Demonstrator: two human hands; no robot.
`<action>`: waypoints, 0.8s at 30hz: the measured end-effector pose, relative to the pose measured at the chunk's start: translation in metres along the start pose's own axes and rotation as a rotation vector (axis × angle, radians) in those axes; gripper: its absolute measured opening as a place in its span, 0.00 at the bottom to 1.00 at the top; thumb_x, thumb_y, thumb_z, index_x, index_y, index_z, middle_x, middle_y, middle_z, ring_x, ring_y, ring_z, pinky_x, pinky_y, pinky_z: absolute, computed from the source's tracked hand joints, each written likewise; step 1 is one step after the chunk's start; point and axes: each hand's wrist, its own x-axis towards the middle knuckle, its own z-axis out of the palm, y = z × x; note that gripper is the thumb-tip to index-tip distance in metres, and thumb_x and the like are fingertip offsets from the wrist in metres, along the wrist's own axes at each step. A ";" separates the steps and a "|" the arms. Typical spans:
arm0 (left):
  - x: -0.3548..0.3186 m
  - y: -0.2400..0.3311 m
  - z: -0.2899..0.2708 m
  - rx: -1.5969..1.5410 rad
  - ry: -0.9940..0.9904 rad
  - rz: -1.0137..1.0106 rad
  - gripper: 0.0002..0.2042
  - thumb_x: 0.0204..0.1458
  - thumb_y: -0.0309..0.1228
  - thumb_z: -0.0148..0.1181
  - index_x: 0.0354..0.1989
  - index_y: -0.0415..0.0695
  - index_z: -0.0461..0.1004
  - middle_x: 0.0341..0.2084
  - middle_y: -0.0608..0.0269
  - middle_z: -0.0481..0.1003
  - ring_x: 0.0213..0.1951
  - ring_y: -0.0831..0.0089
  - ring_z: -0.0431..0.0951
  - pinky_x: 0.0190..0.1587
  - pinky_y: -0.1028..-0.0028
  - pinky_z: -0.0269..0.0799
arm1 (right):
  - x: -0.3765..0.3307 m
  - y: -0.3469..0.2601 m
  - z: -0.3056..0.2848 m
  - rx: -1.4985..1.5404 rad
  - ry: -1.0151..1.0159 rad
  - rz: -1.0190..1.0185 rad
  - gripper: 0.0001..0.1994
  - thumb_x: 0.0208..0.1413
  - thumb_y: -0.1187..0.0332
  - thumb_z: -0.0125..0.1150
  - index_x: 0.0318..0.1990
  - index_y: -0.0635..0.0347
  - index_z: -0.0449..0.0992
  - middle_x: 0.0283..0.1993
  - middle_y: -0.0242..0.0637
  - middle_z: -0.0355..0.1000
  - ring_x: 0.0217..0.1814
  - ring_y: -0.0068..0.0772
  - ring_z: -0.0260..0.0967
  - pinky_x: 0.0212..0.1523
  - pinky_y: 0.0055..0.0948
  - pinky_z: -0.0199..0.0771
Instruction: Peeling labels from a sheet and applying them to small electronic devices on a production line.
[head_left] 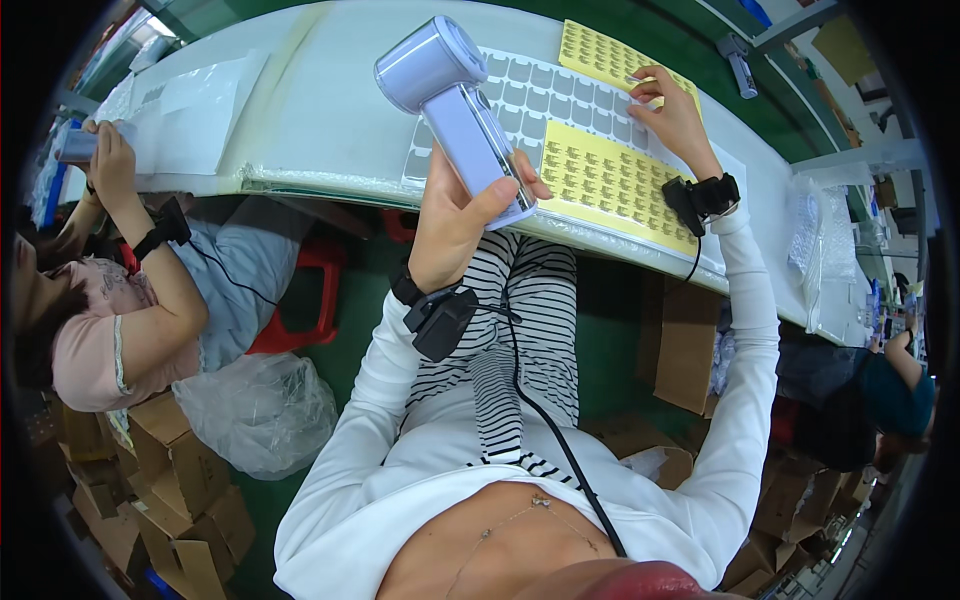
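Your left hand [448, 222] grips the lavender handheld device [462, 130] over the near edge of the white table [330, 100]; your right hand [676, 118], half-curled, is at the grey label sheet [562, 106], its hold unclear. You seem to be picking a label, which calls for a light fingertip peel.

Near yellow sheet [612, 190] and far yellow sheet [610, 52] bear rows of dark print [577, 160], too small to read
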 end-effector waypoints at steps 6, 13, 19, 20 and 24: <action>-0.001 0.002 0.002 0.006 0.024 -0.013 0.24 0.50 0.25 0.58 0.52 0.40 0.51 0.35 0.54 0.70 0.39 0.66 0.74 0.46 0.66 0.70 | -0.007 -0.008 0.000 -0.051 0.021 -0.033 0.22 0.45 0.74 0.62 0.50 0.56 0.66 0.36 0.40 0.76 0.38 0.37 0.73 0.37 0.29 0.72; -0.003 0.001 0.001 0.011 0.018 0.001 0.25 0.49 0.24 0.58 0.52 0.40 0.51 0.35 0.54 0.70 0.39 0.67 0.74 0.46 0.66 0.70 | -0.006 -0.009 -0.001 -0.104 -0.023 -0.058 0.22 0.45 0.75 0.62 0.50 0.54 0.66 0.34 0.39 0.75 0.36 0.35 0.73 0.36 0.29 0.72; -0.006 0.004 -0.002 0.025 -0.001 -0.020 0.27 0.50 0.30 0.59 0.55 0.40 0.52 0.39 0.50 0.70 0.42 0.60 0.74 0.49 0.63 0.69 | -0.012 -0.017 0.000 -0.055 0.094 -0.070 0.26 0.44 0.76 0.62 0.54 0.51 0.64 0.38 0.40 0.75 0.39 0.38 0.73 0.38 0.30 0.72; -0.005 0.004 -0.003 0.026 0.011 -0.028 0.27 0.50 0.29 0.60 0.54 0.40 0.52 0.40 0.49 0.70 0.42 0.59 0.75 0.49 0.63 0.69 | -0.012 -0.017 0.000 -0.112 0.158 -0.136 0.28 0.44 0.76 0.61 0.55 0.51 0.63 0.39 0.41 0.75 0.40 0.38 0.73 0.38 0.31 0.72; -0.005 0.003 -0.003 0.032 0.018 -0.037 0.26 0.48 0.29 0.62 0.52 0.38 0.54 0.40 0.47 0.71 0.41 0.57 0.76 0.48 0.62 0.71 | -0.012 -0.010 0.005 -0.181 0.046 -0.170 0.29 0.46 0.75 0.59 0.58 0.50 0.60 0.40 0.43 0.75 0.42 0.39 0.72 0.39 0.33 0.71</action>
